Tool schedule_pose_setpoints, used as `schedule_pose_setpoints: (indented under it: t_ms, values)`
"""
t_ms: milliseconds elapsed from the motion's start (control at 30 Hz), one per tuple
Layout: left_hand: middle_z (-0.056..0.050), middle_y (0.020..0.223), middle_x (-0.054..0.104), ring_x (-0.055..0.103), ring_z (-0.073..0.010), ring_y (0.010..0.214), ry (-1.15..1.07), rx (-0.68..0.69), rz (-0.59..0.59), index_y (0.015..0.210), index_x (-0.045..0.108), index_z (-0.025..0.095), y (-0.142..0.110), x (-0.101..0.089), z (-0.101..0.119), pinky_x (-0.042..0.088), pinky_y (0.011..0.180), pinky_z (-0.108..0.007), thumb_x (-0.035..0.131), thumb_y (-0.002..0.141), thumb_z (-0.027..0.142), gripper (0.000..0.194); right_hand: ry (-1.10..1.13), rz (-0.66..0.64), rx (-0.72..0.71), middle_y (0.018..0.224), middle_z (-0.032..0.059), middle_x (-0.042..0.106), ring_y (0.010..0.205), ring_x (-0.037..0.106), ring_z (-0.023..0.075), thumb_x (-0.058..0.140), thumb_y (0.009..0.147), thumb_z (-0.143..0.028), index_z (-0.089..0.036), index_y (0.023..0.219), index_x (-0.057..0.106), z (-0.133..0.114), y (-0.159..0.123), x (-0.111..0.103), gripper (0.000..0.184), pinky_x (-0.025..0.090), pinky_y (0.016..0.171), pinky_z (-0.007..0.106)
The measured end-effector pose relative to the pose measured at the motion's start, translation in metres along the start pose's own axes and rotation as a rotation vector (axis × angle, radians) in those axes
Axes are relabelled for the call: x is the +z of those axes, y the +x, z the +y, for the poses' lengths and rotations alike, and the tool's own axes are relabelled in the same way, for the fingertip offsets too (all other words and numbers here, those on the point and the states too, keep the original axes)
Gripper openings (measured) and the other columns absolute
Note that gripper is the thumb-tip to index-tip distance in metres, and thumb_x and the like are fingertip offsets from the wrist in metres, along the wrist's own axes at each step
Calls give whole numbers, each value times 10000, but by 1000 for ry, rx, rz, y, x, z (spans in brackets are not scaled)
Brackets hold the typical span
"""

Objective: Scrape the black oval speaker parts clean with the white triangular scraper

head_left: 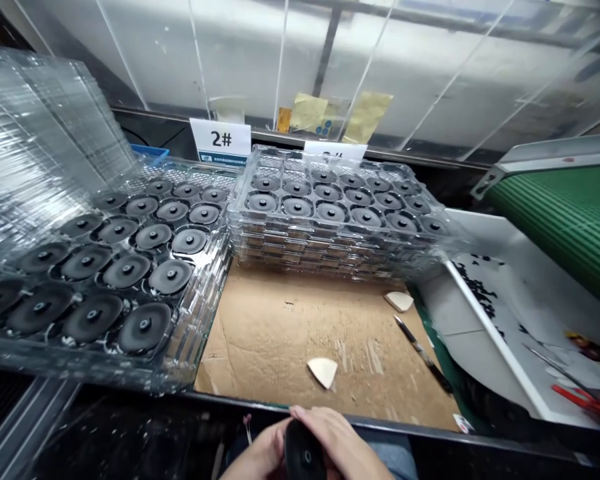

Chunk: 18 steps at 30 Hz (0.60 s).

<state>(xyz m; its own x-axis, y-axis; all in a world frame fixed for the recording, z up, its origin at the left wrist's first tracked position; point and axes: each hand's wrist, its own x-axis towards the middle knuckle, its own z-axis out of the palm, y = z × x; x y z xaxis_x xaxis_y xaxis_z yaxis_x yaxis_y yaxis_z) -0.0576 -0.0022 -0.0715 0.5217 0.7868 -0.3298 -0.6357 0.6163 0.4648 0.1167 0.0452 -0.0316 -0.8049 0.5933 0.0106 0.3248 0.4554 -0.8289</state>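
Both my hands are at the bottom edge, below the bench's front rim. They hold one black round speaker part [304,453] between them. My left hand [259,457] cups its left side, and my right hand [341,443] wraps over its top and right side with curled fingers. On the left, a clear plastic tray [200,313] holds rows of the same black round parts [145,327]. A stack of clear trays [330,247], its top one filled with these parts, stands at the back centre.
A cardboard sheet [285,333] covers the bench, with two small cream wedges [323,371] and a dark pen-like tool [423,353] on it. Empty clear trays [40,133] lean at far left. A white tray [510,313] with red-handled tools and a green conveyor belt [565,213] lie right. A "2#" label [221,140] stands behind.
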Motion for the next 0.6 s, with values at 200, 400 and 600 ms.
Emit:
schedule_pose_setpoints:
  t_ms: [200, 400, 600]
  values:
    - [-97, 943, 738, 658, -230, 954, -336, -23, 99, 936, 699, 153, -25, 3, -9, 462, 862, -330, 691, 696, 398, 343, 68, -121, 95, 1365, 109, 441, 1241, 426, 221, 519, 830, -156, -213, 1428, 249, -25, 5, -2, 659, 376, 1030, 384]
    - [-110, 1026, 722, 647, -269, 994, -401, 32, 173, 1011, 685, 141, -27, 10, -2, 466, 887, -348, 744, 650, 361, 427, -174, 101, 127, 1357, 70, 449, 1242, 426, 240, 513, 874, -310, -302, 1341, 425, -2, -3, -13, 475, 406, 1001, 411]
    - [-91, 1118, 687, 636, -275, 1021, -320, 198, 273, 1050, 672, 188, -25, 25, 19, 500, 865, -337, 745, 647, 344, 439, -354, 486, 300, 1131, 149, 546, 984, 532, 310, 485, 863, -368, -221, 1151, 610, 76, -5, 1, 346, 459, 837, 516]
